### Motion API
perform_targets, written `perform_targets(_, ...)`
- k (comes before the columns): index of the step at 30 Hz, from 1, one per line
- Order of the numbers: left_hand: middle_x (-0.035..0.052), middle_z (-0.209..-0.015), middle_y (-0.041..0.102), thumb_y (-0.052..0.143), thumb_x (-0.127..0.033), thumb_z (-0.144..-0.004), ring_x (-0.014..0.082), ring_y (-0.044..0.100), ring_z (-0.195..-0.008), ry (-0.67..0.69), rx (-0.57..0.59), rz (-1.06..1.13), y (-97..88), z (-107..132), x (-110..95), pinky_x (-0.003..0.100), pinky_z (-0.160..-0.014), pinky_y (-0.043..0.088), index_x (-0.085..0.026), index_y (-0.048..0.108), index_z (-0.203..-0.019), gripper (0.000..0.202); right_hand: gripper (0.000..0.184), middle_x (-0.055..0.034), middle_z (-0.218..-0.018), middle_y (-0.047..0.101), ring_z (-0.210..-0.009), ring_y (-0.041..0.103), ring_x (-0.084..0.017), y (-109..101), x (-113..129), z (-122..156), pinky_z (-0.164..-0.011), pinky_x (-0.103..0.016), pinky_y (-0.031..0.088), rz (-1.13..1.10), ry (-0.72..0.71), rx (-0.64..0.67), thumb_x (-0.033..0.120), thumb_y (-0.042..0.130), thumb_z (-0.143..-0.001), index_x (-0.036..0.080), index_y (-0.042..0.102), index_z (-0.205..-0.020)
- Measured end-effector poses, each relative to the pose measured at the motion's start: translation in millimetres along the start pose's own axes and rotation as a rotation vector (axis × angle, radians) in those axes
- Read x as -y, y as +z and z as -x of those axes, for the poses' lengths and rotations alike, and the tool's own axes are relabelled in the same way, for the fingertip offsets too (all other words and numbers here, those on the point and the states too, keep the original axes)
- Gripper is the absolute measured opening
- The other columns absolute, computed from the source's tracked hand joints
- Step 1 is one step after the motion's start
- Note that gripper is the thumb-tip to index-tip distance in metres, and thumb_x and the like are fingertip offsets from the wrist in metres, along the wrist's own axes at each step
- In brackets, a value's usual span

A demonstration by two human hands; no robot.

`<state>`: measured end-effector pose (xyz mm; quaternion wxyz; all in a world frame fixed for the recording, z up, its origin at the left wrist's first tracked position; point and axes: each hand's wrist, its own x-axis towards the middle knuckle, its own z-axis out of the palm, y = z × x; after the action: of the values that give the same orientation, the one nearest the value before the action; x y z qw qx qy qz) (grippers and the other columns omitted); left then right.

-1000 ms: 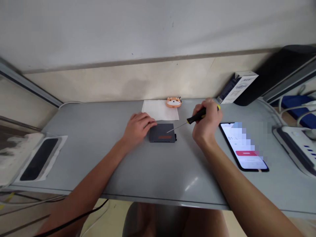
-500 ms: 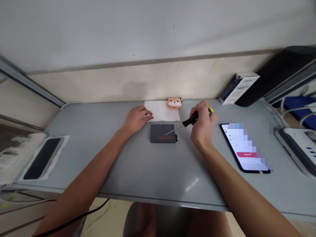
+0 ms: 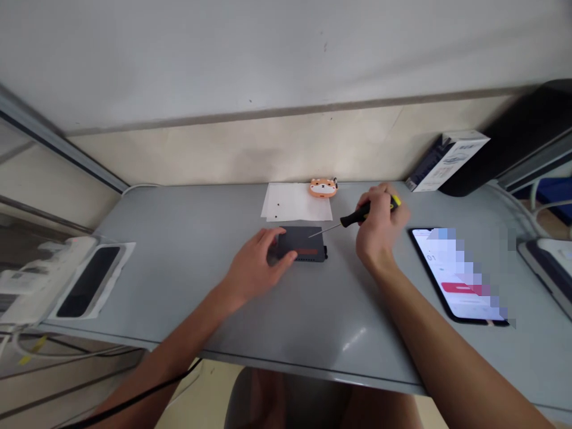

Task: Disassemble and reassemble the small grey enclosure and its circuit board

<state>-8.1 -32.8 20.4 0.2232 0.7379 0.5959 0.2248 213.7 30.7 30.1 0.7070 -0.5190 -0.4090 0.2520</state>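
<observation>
From where I stood, the glossy grey desk [image 3: 313, 322] had a white paper sheet [image 3: 301, 208] upper-middle, probably for easy reach. Left hand [image 3: 257, 265] spread around the flat dark-grey box [image 3: 301, 238] mid-frame, likely steadying it; couldn't tell if it pinched. Right hand [image 3: 378, 232] wrapped the black-and-yellow screwdriver [image 3: 355, 215], thin metal shaft over the box.

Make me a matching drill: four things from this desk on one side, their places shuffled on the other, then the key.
1. screwdriver
2. dark gray box
3. orange case
4. phone with lit screen

A. at the right end of the white paper
B. farther right than the right hand
C. gripped in the right hand
D. with the left hand at its left end

Pairs: 1-C, 2-D, 3-A, 4-B
</observation>
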Motion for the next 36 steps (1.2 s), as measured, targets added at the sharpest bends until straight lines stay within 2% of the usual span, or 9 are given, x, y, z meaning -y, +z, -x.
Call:
perform_targets(5,0.0070,-0.119,0.068,0.069,-0.035,-0.095,0.0196,0.063,-0.088,0.062,0.084,0.126,-2.0,0,8,0.036,-0.085,0.056,-0.026,0.062,-0.139,0.046,0.034,0.0032,-0.062,0.045,-0.059,0.042,-0.013,1,-5,-4,-0.056,-0.028,0.034,0.033,0.002,-0.050,0.032,0.053,-0.096,0.023,0.050,-0.063)
perform_targets(9,0.0056,-0.117,0.069,0.071,-0.041,-0.093,0.0192,0.064,-0.089,0.043,0.127,0.152,-7.9,-10,7,0.034,-0.083,0.056,-0.025,0.066,-0.130,0.041,0.035,0.0035,-0.062,0.045,-0.059,0.043,-0.013,0,-9,-10,-0.056,-0.028,0.034,0.057,-0.014,-0.071,0.032,0.051,-0.098,0.023,0.048,-0.064)
perform_targets(12,0.0056,-0.117,0.071,0.066,-0.038,-0.096,0.0204,0.066,-0.093,-0.008,0.064,0.162,-2.0,-16,0,0.036,-0.085,0.055,-0.024,0.068,-0.119,0.027,0.035,0.0043,-0.060,0.043,-0.059,0.042,-0.012,-2,-10,-14,-0.058,-0.029,0.035,0.111,-0.075,-0.021,0.030,0.052,-0.097,0.023,0.047,-0.063)
perform_targets(14,0.0055,-0.120,0.072,0.063,-0.033,-0.097,0.0214,0.067,-0.099,0.013,0.081,0.194,2.7,-22,-3,0.037,-0.089,0.055,-0.024,0.070,-0.117,0.023,0.035,0.0049,-0.059,0.042,-0.058,0.042,-0.013,-3,-10,-15,-0.059,-0.029,0.036,0.143,-0.095,0.017,0.030,0.051,-0.097,0.023,0.046,-0.063)
perform_targets(18,0.0052,-0.125,0.075,0.056,-0.019,-0.096,0.0233,0.067,-0.115,0.110,0.173,0.267,5.7,-37,-1,0.039,-0.099,0.054,-0.025,0.071,-0.121,0.030,0.033,0.0048,-0.057,0.042,-0.058,0.043,-0.014,-3,-7,-13,-0.058,-0.030,0.036,0.201,-0.074,0.079,0.028,0.051,-0.094,0.024,0.045,-0.062)
perform_targets(21,0.0039,-0.124,0.077,0.049,-0.012,-0.095,0.0222,0.067,-0.117,0.170,0.212,0.286,5.0,-47,1,0.040,-0.102,0.054,-0.024,0.072,-0.117,0.034,0.031,0.0043,-0.057,0.043,-0.060,0.044,-0.014,-3,-4,-11,-0.057,-0.029,0.035,0.213,-0.059,0.123,0.026,0.052,-0.092,0.024,0.045,-0.061)
perform_targets(24,0.0030,-0.121,0.078,0.046,-0.013,-0.098,0.0218,0.066,-0.115,0.200,0.166,0.250,5.9,-50,1,0.042,-0.106,0.052,-0.024,0.074,-0.108,0.032,0.031,0.0048,-0.057,0.040,-0.059,0.041,-0.013,-5,-1,-9,-0.057,-0.029,0.033,0.198,-0.058,0.156,0.024,0.052,-0.090,0.025,0.041,-0.061)
perform_targets(30,0.0039,-0.111,0.078,0.048,-0.022,-0.105,0.0235,0.065,-0.113,0.118,0.079,0.222,11.9,-40,2,0.045,-0.106,0.052,-0.026,0.076,-0.109,0.028,0.030,0.0051,-0.056,0.036,-0.058,0.036,-0.012,-6,2,-6,-0.056,-0.028,0.030,0.148,-0.047,0.191,0.025,0.052,-0.087,0.025,0.038,-0.060)
perform_targets(36,0.0040,-0.109,0.077,0.049,-0.023,-0.105,0.0217,0.066,-0.110,0.108,0.057,0.214,14.5,-40,4,0.042,-0.104,0.053,-0.026,0.076,-0.108,0.027,0.029,0.0045,-0.056,0.036,-0.058,0.034,-0.012,-7,5,-3,-0.055,-0.028,0.027,0.146,-0.069,0.284,0.027,0.052,-0.083,0.024,0.038,-0.058)
